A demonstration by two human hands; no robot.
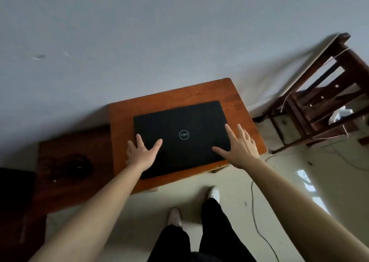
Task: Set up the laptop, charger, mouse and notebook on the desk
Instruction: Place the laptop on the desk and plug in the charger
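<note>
Lying closed and flat on a small wooden desk, a black laptop is seen from above. Its long axis runs left to right, slightly skewed, and its lid logo reads upside down, so the hinge is probably at the near edge. It is judged rigid, fairly heavy and smooth-lidded, best gripped at both short edges. 2 hands are spread flat on it: left hand at the near-left corner, right hand at the near-right, neither clamped. A coiled cable lies on a darker surface at left.
</note>
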